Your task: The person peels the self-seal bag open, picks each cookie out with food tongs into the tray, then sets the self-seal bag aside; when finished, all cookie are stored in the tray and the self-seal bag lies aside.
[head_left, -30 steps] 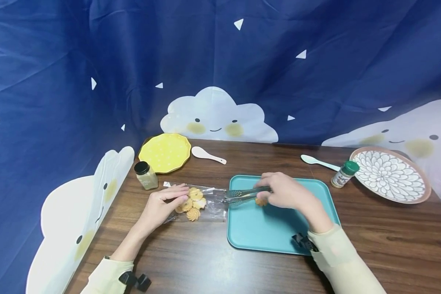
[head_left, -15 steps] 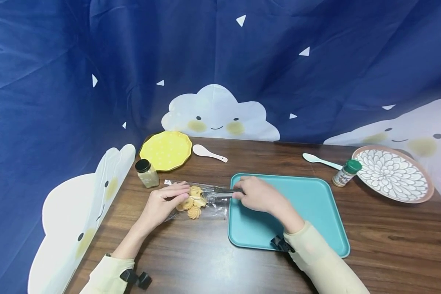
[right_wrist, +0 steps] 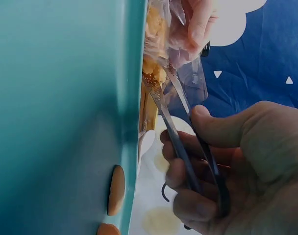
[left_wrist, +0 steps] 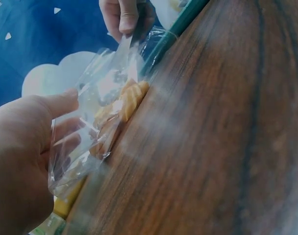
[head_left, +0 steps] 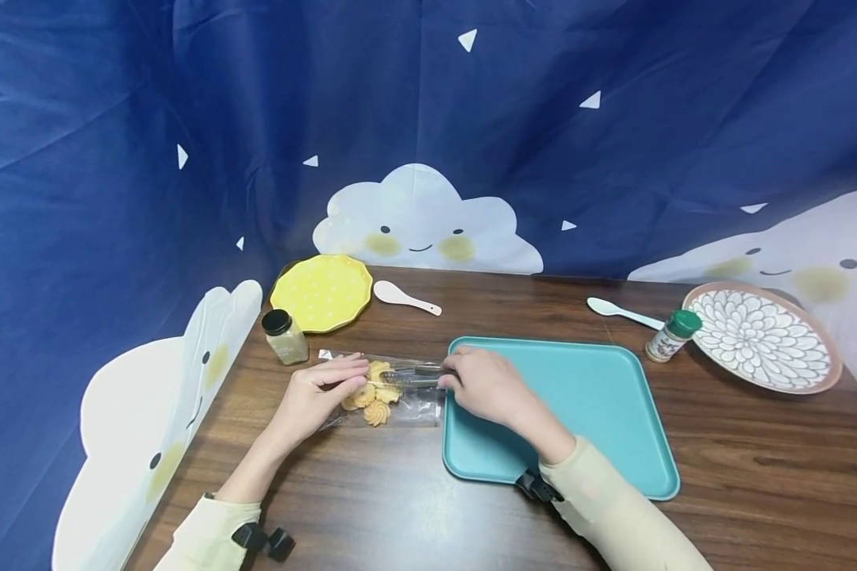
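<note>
My left hand (head_left: 324, 392) holds the clear plastic bag (left_wrist: 107, 83), its thumb on one side and fingers showing through the film. Several swirled butter cookies (head_left: 377, 412) lie inside the bag. In my right hand (head_left: 487, 385) are metal tongs (right_wrist: 176, 134), gripped with the thumb on one arm and fingers on the other. Their perforated tips reach through the bag's right end to the cookies, standing a little apart; whether they touch a cookie I cannot tell. Two cookies (right_wrist: 116, 191) show on the turquoise tray (head_left: 578, 396) in the right wrist view; my right hand hides them in the head view.
Behind the bag stand a black-lidded jar (head_left: 286, 339), a yellow plate (head_left: 321, 293) and a white spoon (head_left: 405, 297). To the right are a pale blue spoon (head_left: 623, 312), a green-capped shaker (head_left: 671, 337) and a flower-patterned plate (head_left: 760, 337). A blue curtain (head_left: 428, 103) hangs behind the table.
My right hand has moved left from over the tray, carrying the tongs into the bag. A cookie seen beneath that hand earlier is hidden in the head view. My left hand stays put.
</note>
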{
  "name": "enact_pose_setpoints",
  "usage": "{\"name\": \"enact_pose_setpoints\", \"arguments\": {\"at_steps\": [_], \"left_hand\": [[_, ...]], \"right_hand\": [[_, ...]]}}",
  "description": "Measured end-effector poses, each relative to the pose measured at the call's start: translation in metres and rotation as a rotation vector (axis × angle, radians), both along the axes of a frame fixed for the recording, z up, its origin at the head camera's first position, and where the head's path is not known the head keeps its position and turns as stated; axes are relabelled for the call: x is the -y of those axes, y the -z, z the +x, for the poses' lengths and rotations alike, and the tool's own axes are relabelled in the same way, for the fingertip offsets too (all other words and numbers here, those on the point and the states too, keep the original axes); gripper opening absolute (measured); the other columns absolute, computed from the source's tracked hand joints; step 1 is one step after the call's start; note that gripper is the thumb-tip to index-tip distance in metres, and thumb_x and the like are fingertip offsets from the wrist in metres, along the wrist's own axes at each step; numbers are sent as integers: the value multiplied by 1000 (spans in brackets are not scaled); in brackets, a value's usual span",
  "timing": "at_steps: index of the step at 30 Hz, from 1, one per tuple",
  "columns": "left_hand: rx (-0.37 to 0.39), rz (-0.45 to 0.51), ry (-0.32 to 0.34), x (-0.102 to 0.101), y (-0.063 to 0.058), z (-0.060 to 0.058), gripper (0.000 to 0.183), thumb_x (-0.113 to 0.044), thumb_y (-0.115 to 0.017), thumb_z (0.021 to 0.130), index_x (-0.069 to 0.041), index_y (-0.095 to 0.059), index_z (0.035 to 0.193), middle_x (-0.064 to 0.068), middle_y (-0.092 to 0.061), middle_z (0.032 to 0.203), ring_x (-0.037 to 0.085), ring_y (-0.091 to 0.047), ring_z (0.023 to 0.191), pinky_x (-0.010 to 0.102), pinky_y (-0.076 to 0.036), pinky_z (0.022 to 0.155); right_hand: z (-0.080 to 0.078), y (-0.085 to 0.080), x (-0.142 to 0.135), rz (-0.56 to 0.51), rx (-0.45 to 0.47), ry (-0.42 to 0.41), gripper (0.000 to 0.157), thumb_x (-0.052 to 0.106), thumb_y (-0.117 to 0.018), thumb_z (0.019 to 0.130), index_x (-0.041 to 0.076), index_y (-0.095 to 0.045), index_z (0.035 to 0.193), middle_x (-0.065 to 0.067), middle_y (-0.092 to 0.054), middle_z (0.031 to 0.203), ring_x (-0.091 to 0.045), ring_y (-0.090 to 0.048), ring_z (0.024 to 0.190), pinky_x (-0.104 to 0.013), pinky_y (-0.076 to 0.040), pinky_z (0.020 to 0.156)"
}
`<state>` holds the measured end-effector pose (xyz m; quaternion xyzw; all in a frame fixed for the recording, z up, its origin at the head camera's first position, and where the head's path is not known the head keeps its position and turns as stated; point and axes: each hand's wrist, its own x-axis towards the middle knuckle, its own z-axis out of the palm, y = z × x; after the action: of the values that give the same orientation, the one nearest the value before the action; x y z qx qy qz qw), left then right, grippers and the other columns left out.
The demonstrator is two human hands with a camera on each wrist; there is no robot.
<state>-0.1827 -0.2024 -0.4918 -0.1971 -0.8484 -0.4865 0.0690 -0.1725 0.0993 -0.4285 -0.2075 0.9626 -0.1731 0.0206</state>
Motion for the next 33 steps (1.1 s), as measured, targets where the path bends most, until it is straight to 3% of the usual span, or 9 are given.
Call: {"name": "enact_pose_setpoints", "arguments": {"at_steps": [4, 9, 18, 22, 33], "left_hand": [[7, 7, 12, 1, 1, 0, 25, -32, -77, 90, -23, -79, 114, -6, -77, 120, 18, -66, 128, 8, -44, 111], [13, 3, 11, 2, 0, 0, 26, -34, -76, 91, -22, -79, 114, -7, -76, 121, 17, -66, 129, 9, -44, 111], [40, 7, -8, 3, 1, 1, 26, -32, -78, 89, -23, -79, 113, -7, -75, 123, 16, -65, 130, 8, -42, 113], [51, 8, -17, 1, 0, 2, 25, -23, -78, 89, -16, -79, 113, 0, -76, 123, 22, -65, 130, 7, -42, 111], [40, -6, -4, 3, -4, 1, 27, -37, -76, 90, -26, -78, 114, -9, -75, 124, 13, -66, 129, 10, -43, 113]], "right_hand": [[0, -3, -1, -14, -42, 33, 11, 29, -70, 96, 19, -75, 98, 4, -70, 94, -15, -64, 78, -35, -54, 64], [1, -11, -8, -34, -97, 54, 5, 25, -72, 93, 21, -76, 92, 5, -71, 91, -13, -62, 74, -34, -55, 64], [7, -20, -27, -56, -157, 55, 7, 19, -70, 93, 22, -77, 91, 7, -65, 82, -10, -54, 65, -26, -45, 56], [14, -22, -43, -62, -178, 80, 8, 20, -71, 92, 20, -78, 95, 8, -69, 87, -9, -56, 67, -26, -46, 57], [30, -27, -107, -44, -241, 134, 8, 21, -73, 91, 21, -78, 97, 6, -73, 92, -12, -66, 72, -34, -53, 58]]}}
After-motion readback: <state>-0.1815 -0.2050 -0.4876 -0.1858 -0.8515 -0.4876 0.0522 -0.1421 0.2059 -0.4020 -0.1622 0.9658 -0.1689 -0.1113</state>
